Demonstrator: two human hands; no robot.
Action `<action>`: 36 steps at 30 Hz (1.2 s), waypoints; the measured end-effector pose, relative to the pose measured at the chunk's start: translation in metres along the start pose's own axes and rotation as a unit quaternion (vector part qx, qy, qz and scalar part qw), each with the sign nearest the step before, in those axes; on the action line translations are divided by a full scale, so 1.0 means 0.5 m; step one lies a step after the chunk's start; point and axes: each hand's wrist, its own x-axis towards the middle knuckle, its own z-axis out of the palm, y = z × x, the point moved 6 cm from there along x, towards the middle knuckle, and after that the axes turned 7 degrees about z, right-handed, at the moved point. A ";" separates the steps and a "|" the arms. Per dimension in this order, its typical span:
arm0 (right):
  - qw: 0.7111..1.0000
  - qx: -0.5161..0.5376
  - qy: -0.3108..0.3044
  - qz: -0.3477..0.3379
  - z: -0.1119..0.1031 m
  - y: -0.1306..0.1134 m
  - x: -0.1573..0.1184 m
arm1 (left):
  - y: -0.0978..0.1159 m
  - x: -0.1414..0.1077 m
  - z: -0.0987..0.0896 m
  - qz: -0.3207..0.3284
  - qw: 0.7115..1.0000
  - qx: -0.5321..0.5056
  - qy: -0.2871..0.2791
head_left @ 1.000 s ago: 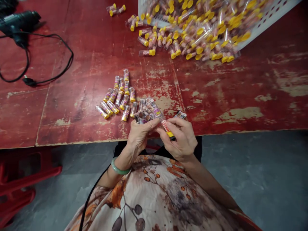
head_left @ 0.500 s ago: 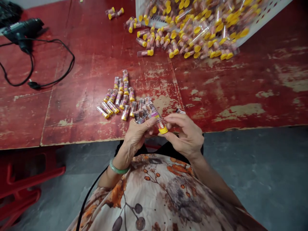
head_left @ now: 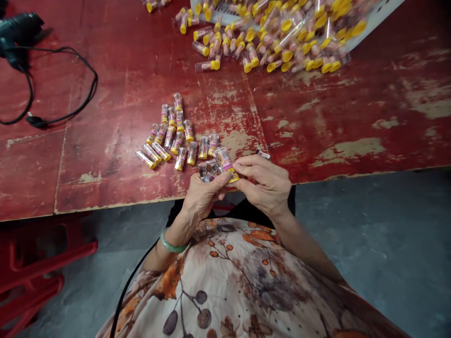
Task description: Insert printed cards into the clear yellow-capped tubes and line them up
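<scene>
Left hand (head_left: 204,197): fingers (head_left: 214,184) curled closed on a small bunch of printed tubes (head_left: 207,170).
Right hand (head_left: 264,185): fingers (head_left: 244,164) nearly closed, pinching a yellow-capped tube (head_left: 224,162) near its capped end.
Held tube: clear, labelled, just over the front edge of the surface.
Nearby: loose tubes (head_left: 169,134) lie just left on the red surface (head_left: 317,117); more spill from a white crate (head_left: 373,23).

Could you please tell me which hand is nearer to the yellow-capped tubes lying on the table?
Left. The left hand is just beside the tubes; the right hand is farther away, beyond the left hand.
</scene>
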 end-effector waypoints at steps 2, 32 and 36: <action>0.999 0.021 -0.043 -0.011 0.003 -0.002 0.001 | -0.001 0.002 -0.002 -0.004 1.000 -0.008 -0.009; 0.894 -0.340 0.062 0.286 -0.076 0.248 -0.055 | 0.090 0.038 -0.233 0.122 0.894 0.403 0.151; 0.877 -0.384 0.047 0.285 -0.063 0.234 -0.041 | 0.107 0.046 -0.235 0.148 0.876 0.428 0.165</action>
